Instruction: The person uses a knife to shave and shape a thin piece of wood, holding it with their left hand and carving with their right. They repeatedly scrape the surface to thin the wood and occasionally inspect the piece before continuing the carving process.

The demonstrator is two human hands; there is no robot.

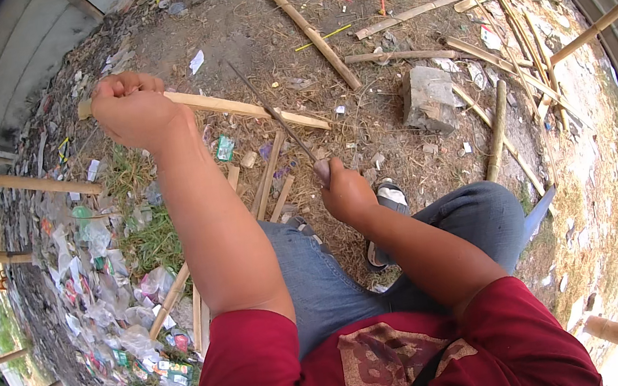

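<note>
My left hand (132,107) is closed around one end of a split bamboo strip (244,109), stretched out ahead and to the left. The strip slants down to the right from my fist. In my right hand (347,195), the fingers wrap the handle of a long, thin, dark machete (273,110), seen nearly edge-on. Its blade points up and to the left and crosses over the strip near the strip's far end. Whether blade and strip touch, I cannot tell. Below them, several bamboo pieces (268,177) lie by my left knee.
A grey concrete block (428,99) sits ahead to the right. Bamboo poles (300,26) and slats lie scattered beyond it. Plastic litter (108,295) covers the ground at left. A blue blade-like piece (540,213) shows beside my right knee. Corrugated sheeting (600,29) stands at right.
</note>
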